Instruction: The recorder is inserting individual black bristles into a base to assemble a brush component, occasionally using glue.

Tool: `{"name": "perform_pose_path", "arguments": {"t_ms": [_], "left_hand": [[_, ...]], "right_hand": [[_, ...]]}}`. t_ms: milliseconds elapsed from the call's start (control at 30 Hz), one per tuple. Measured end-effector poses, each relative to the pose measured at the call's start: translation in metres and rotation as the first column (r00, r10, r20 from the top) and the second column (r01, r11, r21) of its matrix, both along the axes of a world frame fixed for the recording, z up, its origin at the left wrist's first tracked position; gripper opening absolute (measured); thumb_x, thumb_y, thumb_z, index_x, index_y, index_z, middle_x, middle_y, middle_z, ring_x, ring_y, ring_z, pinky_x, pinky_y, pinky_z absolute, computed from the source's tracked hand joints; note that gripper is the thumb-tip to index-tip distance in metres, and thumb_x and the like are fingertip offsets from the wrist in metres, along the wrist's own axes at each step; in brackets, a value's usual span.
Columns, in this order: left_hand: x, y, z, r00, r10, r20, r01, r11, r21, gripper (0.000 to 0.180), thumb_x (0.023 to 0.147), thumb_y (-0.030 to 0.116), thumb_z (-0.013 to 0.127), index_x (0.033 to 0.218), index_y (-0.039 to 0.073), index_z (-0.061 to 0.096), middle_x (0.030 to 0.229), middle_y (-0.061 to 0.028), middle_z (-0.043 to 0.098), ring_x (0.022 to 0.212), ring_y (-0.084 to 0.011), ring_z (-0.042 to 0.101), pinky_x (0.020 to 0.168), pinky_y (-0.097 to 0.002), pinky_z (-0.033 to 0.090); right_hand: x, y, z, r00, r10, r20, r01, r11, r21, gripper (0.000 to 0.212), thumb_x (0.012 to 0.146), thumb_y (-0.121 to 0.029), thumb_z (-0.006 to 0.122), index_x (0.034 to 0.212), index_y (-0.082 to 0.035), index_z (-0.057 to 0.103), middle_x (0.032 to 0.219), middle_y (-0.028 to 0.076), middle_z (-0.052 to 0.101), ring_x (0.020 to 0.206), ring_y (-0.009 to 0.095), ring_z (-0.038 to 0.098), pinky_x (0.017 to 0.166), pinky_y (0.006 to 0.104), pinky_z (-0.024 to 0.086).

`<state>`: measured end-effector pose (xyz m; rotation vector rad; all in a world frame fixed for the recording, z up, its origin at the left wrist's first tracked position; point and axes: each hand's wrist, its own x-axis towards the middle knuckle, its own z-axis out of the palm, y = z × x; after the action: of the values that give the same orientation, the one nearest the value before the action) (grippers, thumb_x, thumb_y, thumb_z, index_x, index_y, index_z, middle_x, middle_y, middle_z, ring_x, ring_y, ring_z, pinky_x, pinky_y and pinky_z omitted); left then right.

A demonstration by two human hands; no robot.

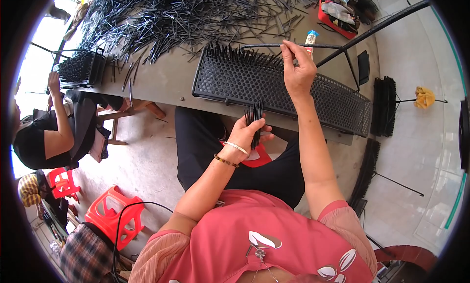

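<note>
A long black perforated panel [333,98] with a raised wire frame lies across the near edge of the table. Short black bristles [235,54] stand upright in its holes along the far left side, while most of its other holes are bare. My left hand [247,132] is closed round a bundle of thin black strips [254,117], just in front of the panel's near edge. Above the panel's far edge, right of the standing bristles, my right hand [297,70] is raised with thumb and fingertips pinched together. Whatever lies between those fingertips is too small to make out.
Loose black strips [186,19] are heaped along the table's far side. A red box [338,16] and a small bottle [310,37] stand at the back right. At left, another person [54,131] works at a bristled panel [81,67]. Red stools [115,214] are on the floor.
</note>
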<state>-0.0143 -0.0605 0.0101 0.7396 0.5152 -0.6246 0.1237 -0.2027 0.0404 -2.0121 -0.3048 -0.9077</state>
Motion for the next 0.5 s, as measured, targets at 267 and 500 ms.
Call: {"name": "perform_pose_path", "arguments": {"t_ms": [267, 500], "left_hand": [[0.002, 0.001, 0.004, 0.999, -0.017, 0.04, 0.018, 1.0, -0.011, 0.018, 0.086, 0.009, 0.062, 0.103, 0.003, 0.057, 0.087, -0.0073, 0.059, 0.081, -0.0209, 0.063, 0.071, -0.0362, 0.057], [0.004, 0.004, 0.014, 0.999, 0.015, 0.051, -0.014, 1.0, -0.014, 0.016, 0.086, 0.007, 0.063, 0.099, 0.0, 0.058, 0.085, -0.0051, 0.058, 0.078, -0.015, 0.059, 0.069, -0.0334, 0.058]], "right_hand": [[0.0, 0.003, -0.018, 0.998, 0.006, 0.056, 0.009, 0.968, -0.252, 0.015, 0.08, -0.005, 0.069, 0.094, 0.0, 0.067, 0.085, 0.007, 0.063, 0.069, 0.017, 0.06, 0.06, 0.0269, 0.048], [-0.012, 0.003, -0.005, 0.996, -0.004, 0.089, 0.032, 0.945, -0.326, 0.015, 0.081, -0.008, 0.069, 0.093, 0.0, 0.068, 0.089, 0.007, 0.063, 0.069, 0.016, 0.06, 0.061, 0.0273, 0.048]]}}
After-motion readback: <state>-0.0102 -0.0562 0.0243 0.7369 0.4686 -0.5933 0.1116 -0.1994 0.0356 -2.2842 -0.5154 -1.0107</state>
